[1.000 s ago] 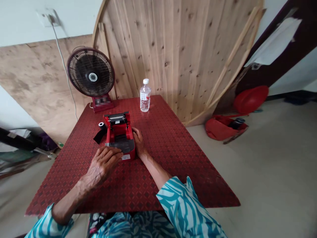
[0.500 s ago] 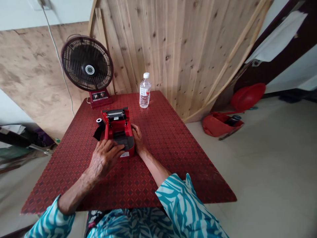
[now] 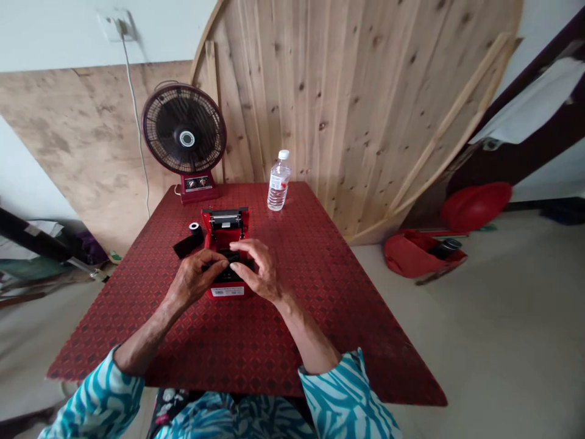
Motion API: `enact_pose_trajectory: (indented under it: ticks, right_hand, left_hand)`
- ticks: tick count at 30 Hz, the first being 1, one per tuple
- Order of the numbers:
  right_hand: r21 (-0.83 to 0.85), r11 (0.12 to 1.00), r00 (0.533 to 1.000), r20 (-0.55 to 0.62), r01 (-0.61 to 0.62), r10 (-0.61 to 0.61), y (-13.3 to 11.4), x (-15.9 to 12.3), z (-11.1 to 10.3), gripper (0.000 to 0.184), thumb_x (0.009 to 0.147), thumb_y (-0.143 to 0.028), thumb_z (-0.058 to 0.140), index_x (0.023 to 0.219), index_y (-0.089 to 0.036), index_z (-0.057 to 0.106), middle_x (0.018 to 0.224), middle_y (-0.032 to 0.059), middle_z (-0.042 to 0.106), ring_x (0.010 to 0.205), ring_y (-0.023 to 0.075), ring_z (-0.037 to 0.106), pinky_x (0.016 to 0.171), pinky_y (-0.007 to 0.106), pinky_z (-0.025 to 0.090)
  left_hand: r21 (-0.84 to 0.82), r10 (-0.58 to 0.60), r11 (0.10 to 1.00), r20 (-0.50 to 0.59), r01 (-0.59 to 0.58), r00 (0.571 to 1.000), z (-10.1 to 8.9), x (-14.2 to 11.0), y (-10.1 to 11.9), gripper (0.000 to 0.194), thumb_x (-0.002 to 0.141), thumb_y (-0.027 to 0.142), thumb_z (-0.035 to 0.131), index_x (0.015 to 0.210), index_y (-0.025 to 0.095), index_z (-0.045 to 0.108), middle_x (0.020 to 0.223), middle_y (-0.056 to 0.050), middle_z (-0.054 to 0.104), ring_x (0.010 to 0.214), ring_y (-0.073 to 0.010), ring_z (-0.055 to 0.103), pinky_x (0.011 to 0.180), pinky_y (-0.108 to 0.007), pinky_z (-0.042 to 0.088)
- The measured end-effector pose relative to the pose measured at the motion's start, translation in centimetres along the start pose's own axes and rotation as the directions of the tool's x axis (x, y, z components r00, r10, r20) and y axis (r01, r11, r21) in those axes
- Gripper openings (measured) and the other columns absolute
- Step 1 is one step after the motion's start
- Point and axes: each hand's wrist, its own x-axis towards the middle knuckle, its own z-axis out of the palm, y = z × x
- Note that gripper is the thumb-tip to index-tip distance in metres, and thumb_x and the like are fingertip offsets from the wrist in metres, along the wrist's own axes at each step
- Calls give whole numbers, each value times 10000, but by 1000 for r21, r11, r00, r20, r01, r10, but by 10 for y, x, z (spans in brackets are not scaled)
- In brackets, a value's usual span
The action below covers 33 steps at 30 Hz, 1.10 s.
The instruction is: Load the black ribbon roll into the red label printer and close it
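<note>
Pale plywood sheeting leans at the far left, and the black-caged desk fan stands on its red base at the back of the counter, which is covered in a dark red diamond-patterned cloth. Just left of the printer sit the small roll with a white core and a black strip, both still lying where they lay a second ago. The left hand reaches in from a teal-striped sleeve, its fingers curled down onto the dark middle section of the red thermal receipt printer, though whether they are gripping anything is hard to tell. The printer stays near the middle of the counter, its exposed mechanism at the far end and a white barcode label on the near edge. The biggest change is the right hand: earlier it lay against the printer's right side, but now it has risen and moved inward, fingers loosely spread and arched over that same dark section, holding nothing visible, so the two hands nearly meet. Farther right, a clear water bottle stands beyond the printer, while a red hard hat and a red bag rest on the floor.
</note>
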Motion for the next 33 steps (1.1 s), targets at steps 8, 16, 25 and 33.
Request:
enact_pose_trajectory:
  ticks: [8, 16, 25, 33]
  right_hand:
    - [-128, 991, 999, 16, 49, -47, 6, 2, 6, 124, 880, -300, 554, 798, -257, 638, 776, 4, 682, 762, 172, 612, 792, 342, 449]
    - [-36, 991, 992, -34, -126, 125, 9, 1, -7, 177, 911, -327, 494, 859, -236, 637, 799, 14, 670, 746, 151, 622, 715, 287, 471]
    - [-61, 997, 997, 62, -41, 44, 5, 3, -1, 186, 897, -304, 515, 766, -230, 623, 750, 2, 644, 723, 148, 595, 759, 305, 465]
    - [32, 995, 995, 39, -97, 96, 7, 1, -2, 100, 868, -308, 567, 881, -227, 625, 888, 26, 665, 842, 158, 618, 785, 303, 475]
  left_hand:
    - [-16, 23, 1000, 15, -23, 1000, 1, -2, -1, 232, 846, 387, 551, 814, 202, 689, 786, -8, 694, 718, -148, 623, 695, -249, 495]
    - [-12, -13, 1000, 12, 13, 1000, 0, -2, -3, 234, 850, 387, 555, 818, 201, 695, 779, -2, 688, 721, -147, 617, 671, -234, 480]
    - [-38, -1, 999, 34, 2, 999, -2, -2, -4, 235, 853, 385, 558, 823, 195, 693, 768, -1, 686, 712, -145, 615, 660, -234, 470]
    - [-51, 54, 997, 19, -53, 998, 2, -1, -7, 209, 860, 366, 570, 825, 203, 697, 776, -5, 688, 718, -147, 629, 663, -240, 476]
